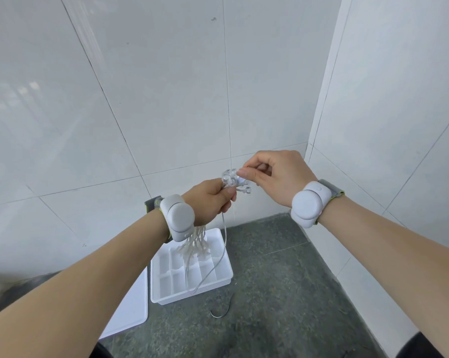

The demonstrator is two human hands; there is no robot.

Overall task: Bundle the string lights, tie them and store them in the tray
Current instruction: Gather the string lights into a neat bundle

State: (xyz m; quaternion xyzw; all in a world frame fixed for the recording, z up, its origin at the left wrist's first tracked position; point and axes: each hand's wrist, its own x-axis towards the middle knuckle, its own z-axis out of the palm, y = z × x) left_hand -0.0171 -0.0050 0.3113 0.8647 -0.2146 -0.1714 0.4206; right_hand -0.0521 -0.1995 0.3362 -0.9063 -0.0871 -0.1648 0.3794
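Head view: above the white tray (219, 285), the left hand (209, 200) is fisted around the string lights (231, 180), whose strands dangle toward the tray. Right hand (275, 174) pinches a bulb at the bundle's top.

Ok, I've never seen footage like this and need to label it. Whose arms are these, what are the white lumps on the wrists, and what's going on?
There is one picture, from a camera worn on a person's head, looking down at their own bare arms. The white lumps are strapped-on wrist devices; their purpose isn't visible. The left hand grips a gathered bundle of clear string lights, whose loops hang down below it. The right hand pinches a bulb at the top of the bundle. Below, on the dark stone floor, sits a white tray with compartments, a white lid beside it, and a thin tie lying loose.
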